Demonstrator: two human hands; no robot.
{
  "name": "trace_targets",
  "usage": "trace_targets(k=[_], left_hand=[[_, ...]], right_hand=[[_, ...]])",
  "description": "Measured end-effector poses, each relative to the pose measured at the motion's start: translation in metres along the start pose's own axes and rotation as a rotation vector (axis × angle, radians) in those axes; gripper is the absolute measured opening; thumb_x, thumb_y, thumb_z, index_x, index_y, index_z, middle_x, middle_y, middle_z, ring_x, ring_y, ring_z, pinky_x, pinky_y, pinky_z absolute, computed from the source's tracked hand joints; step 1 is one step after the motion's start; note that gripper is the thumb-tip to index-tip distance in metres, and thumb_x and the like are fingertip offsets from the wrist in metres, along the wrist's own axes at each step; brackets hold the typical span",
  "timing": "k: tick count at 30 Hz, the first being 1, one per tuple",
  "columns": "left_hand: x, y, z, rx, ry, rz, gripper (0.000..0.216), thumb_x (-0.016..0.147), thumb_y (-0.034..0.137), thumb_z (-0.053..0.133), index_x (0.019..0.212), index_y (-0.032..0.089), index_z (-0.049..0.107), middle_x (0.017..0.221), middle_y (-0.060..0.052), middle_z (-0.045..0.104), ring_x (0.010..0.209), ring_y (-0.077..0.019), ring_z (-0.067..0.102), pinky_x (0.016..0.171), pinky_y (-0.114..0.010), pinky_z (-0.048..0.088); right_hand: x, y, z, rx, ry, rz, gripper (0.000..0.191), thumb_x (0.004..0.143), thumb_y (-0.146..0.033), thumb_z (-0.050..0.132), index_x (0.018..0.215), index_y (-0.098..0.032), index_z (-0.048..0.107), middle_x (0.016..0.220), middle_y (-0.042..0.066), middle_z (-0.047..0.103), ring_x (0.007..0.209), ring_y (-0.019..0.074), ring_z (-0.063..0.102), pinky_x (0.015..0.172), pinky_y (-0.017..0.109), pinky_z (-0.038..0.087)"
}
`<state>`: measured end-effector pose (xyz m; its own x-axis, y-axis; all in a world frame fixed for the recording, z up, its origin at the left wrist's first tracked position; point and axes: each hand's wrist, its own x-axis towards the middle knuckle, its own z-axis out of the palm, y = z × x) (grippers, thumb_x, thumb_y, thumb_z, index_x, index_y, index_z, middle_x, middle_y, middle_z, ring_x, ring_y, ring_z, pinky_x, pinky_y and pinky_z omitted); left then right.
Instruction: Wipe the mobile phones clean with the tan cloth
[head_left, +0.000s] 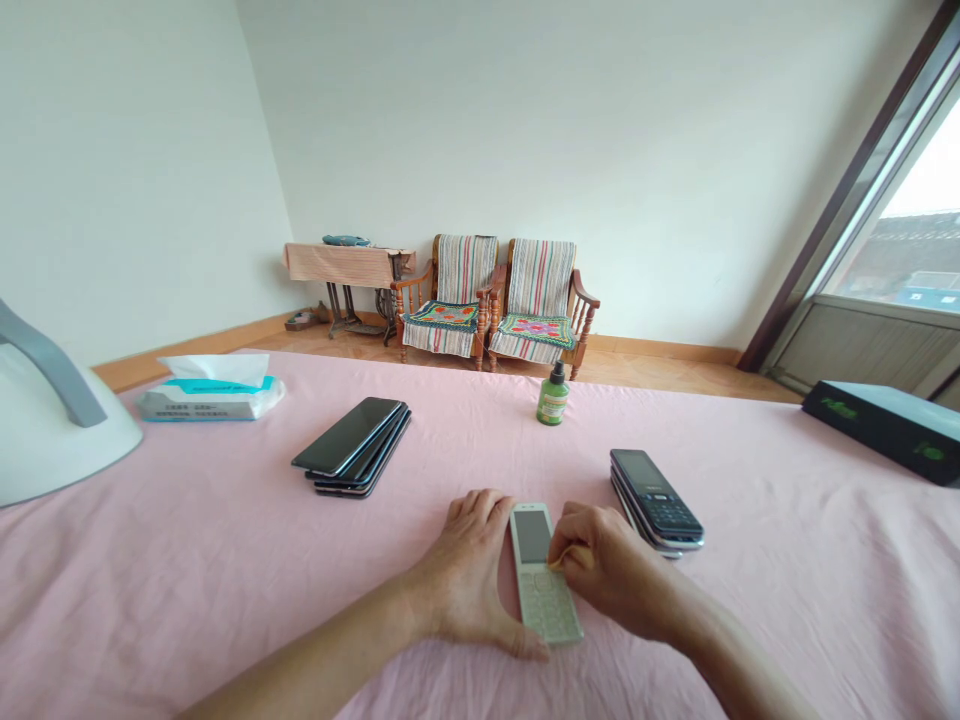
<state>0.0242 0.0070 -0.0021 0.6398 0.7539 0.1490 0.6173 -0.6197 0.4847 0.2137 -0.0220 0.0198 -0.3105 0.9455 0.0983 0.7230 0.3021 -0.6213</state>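
Observation:
A white keypad phone (pixel 541 575) lies on the pink cloth (pixel 225 560) in front of me. My left hand (pixel 469 575) rests beside it on the left, fingers curled along its edge and thumb against its lower end, steadying it. My right hand (pixel 611 575) is closed in a pinch over the phone's right side, with something small and pale at the fingertips that I cannot make out, touching the phone just below its screen.
A stack of dark keypad phones (pixel 656 500) lies right of my hands. A stack of smartphones (pixel 352 447) lies left of centre. A green bottle (pixel 553 395), a tissue pack (pixel 211 390), a white appliance (pixel 52 430) and a dark box (pixel 885 425) ring the table.

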Motion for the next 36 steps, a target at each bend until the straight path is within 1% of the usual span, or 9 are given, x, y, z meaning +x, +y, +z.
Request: trace_targets(k=[4, 9, 13, 17, 22, 28, 30, 34, 36], left_hand=[[0.000, 0.000, 0.000, 0.004, -0.002, -0.010, 0.093, 0.038, 0.064, 0.077, 0.116, 0.025, 0.046, 0.111, -0.008, 0.046, 0.104, -0.0341, 0.043, 0.094, -0.051, 0.033], [-0.001, 0.000, 0.000, 0.000, 0.000, -0.006, 0.090, 0.037, 0.064, 0.077, 0.113, 0.024, 0.047, 0.108, -0.007, 0.048, 0.100, -0.0329, 0.045, 0.091, -0.049, 0.037], [0.001, -0.002, 0.002, 0.007, 0.007, -0.001, 0.093, 0.037, 0.063, 0.077, 0.114, 0.023, 0.046, 0.110, -0.008, 0.048, 0.101, -0.0332, 0.045, 0.092, -0.049, 0.037], [0.001, -0.005, 0.004, 0.013, 0.005, 0.005, 0.096, 0.038, 0.063, 0.077, 0.118, 0.021, 0.045, 0.112, -0.009, 0.047, 0.103, -0.0338, 0.044, 0.094, -0.050, 0.036], [0.000, -0.003, 0.002, 0.011, -0.001, -0.008, 0.093, 0.037, 0.065, 0.077, 0.115, 0.022, 0.047, 0.109, -0.008, 0.048, 0.101, -0.0334, 0.045, 0.093, -0.050, 0.036], [0.000, -0.001, 0.000, 0.011, -0.009, 0.009, 0.095, 0.036, 0.068, 0.075, 0.116, 0.025, 0.046, 0.109, -0.007, 0.048, 0.100, -0.0330, 0.045, 0.091, -0.049, 0.036], [0.000, 0.000, 0.000, 0.015, -0.011, 0.010, 0.094, 0.036, 0.068, 0.075, 0.115, 0.025, 0.046, 0.108, -0.007, 0.048, 0.100, -0.0329, 0.045, 0.090, -0.049, 0.037], [0.000, 0.000, 0.001, 0.024, -0.016, 0.005, 0.093, 0.036, 0.067, 0.076, 0.113, 0.023, 0.047, 0.110, -0.008, 0.048, 0.102, -0.0340, 0.045, 0.093, -0.051, 0.035], [0.001, 0.000, 0.001, 0.026, -0.012, -0.005, 0.094, 0.035, 0.066, 0.076, 0.113, 0.023, 0.047, 0.111, -0.008, 0.047, 0.103, -0.0346, 0.045, 0.093, -0.051, 0.035]], right_hand=[[0.000, 0.002, -0.004, -0.026, -0.018, 0.000, 0.026, 0.068, -0.004, 0.047, 0.065, -0.016, 0.069, 0.069, 0.002, 0.064, 0.062, 0.0120, 0.057, 0.057, 0.020, 0.038], [0.009, 0.010, 0.005, -0.077, 0.089, 0.024, 0.026, 0.069, -0.004, 0.047, 0.067, -0.016, 0.070, 0.072, 0.004, 0.064, 0.067, 0.0137, 0.059, 0.062, 0.022, 0.040], [0.022, 0.023, 0.012, -0.096, 0.181, -0.023, 0.026, 0.073, -0.005, 0.046, 0.073, -0.015, 0.070, 0.077, 0.006, 0.063, 0.072, 0.0152, 0.059, 0.068, 0.024, 0.042], [0.027, 0.027, 0.013, -0.077, 0.210, -0.044, 0.027, 0.075, -0.005, 0.046, 0.076, -0.015, 0.070, 0.077, 0.006, 0.064, 0.073, 0.0154, 0.059, 0.069, 0.024, 0.042], [0.014, 0.017, 0.003, -0.032, 0.086, 0.000, 0.027, 0.068, -0.003, 0.047, 0.069, -0.016, 0.070, 0.074, 0.004, 0.067, 0.069, 0.0139, 0.061, 0.065, 0.022, 0.043], [0.000, 0.007, -0.009, 0.016, -0.087, -0.014, 0.030, 0.062, -0.001, 0.044, 0.063, -0.019, 0.069, 0.068, -0.001, 0.068, 0.064, 0.0112, 0.061, 0.058, 0.018, 0.042], [0.003, 0.008, -0.008, 0.017, -0.042, -0.024, 0.030, 0.063, -0.002, 0.044, 0.065, -0.019, 0.069, 0.070, -0.001, 0.068, 0.066, 0.0113, 0.061, 0.061, 0.019, 0.042], [0.013, 0.018, 0.003, -0.062, 0.203, 0.002, 0.025, 0.070, -0.005, 0.046, 0.071, -0.017, 0.068, 0.074, 0.002, 0.065, 0.069, 0.0131, 0.059, 0.067, 0.023, 0.041], [0.018, 0.021, 0.012, -0.112, 0.238, 0.011, 0.024, 0.071, -0.004, 0.046, 0.070, -0.016, 0.067, 0.074, 0.003, 0.063, 0.070, 0.0142, 0.058, 0.066, 0.024, 0.040]])
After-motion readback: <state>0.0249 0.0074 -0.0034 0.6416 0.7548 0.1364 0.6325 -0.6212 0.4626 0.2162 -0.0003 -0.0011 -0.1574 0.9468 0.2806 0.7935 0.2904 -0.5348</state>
